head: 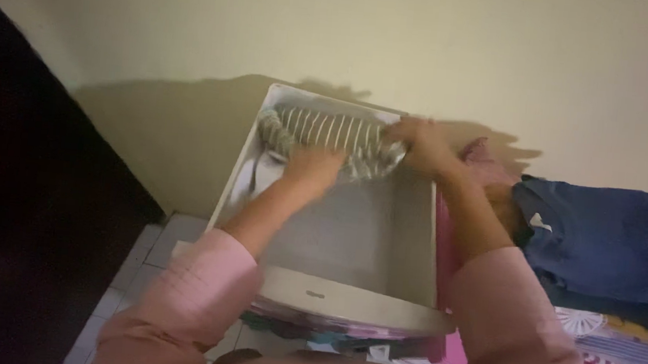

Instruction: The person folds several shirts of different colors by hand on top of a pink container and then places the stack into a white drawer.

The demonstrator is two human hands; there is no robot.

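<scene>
the striped cloth (328, 139) sits bunched at the far end of the white drawer (351, 231), up against its back wall, and both hands are on it. the left hand (311, 167) presses down on its near edge, fingers curled into the fabric; the right hand (419, 143) clamps the right end, fingers closed over it. both arms come in wearing pink sleeves (197, 288).

the risk, i'd say: the cloth is loosely rolled, so a push from one side alone could undo the roll, or ride an end over the drawer's rim. the drawer is pulled far out over a stack of other things, and leaning weight on it could tip or jam it. the blue garment (607, 246) lies just to the right near the elbow, and a backward sweep of that arm might drag it off.

hard to read: the whole view is dim and motion-blurred. something white (250, 175) lies under the left end of the cloth, but i can't tell what. fingertips are lost in the fabric. the pile beneath the drawer is a smear of pink and grey.
</scene>
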